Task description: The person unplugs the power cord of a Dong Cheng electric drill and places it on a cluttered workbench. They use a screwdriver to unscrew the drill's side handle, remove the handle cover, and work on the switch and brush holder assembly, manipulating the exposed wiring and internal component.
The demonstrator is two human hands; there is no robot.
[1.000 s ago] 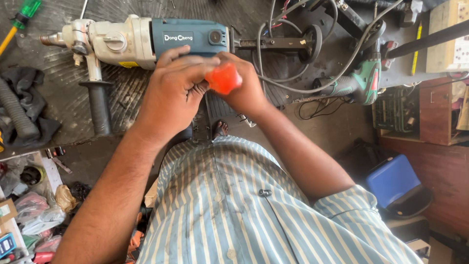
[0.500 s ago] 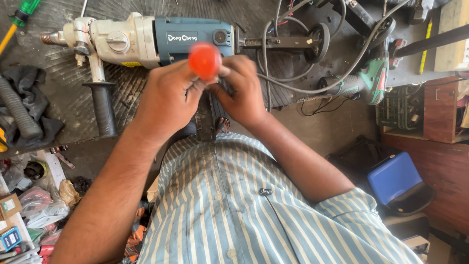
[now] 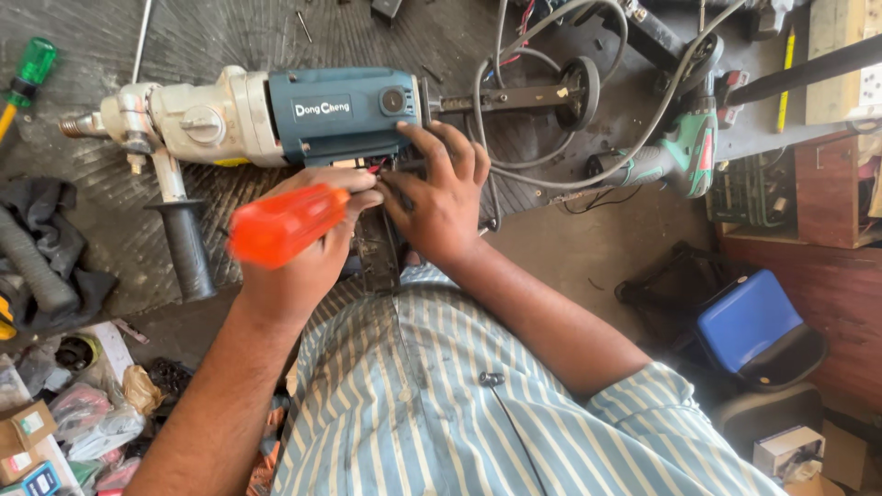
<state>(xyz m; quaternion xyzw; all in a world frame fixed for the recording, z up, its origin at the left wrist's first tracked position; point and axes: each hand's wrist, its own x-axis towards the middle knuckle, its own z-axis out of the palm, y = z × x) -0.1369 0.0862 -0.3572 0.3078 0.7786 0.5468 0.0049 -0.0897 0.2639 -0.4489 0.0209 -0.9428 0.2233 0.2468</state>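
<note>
A large power drill with a blue-grey motor housing and a pale metal gear head lies on its side on the dark ribbed desk, its nose toward the left edge and its black side handle sticking down toward the near edge. The left hand has its fingers wrapped tight round the orange handle of a screwdriver, the handle lying across the palm and jutting out to the left, while the tip end is hidden behind the knuckles just under the housing. The right hand rests against the rear underside of the drill, its fingers spread and pressed on the housing and on some red wiring there (what they pinch, if anything, cannot be told). A green screwdriver lies at the desk's far left corner, and black cables loop to the right of the hands.
</note>
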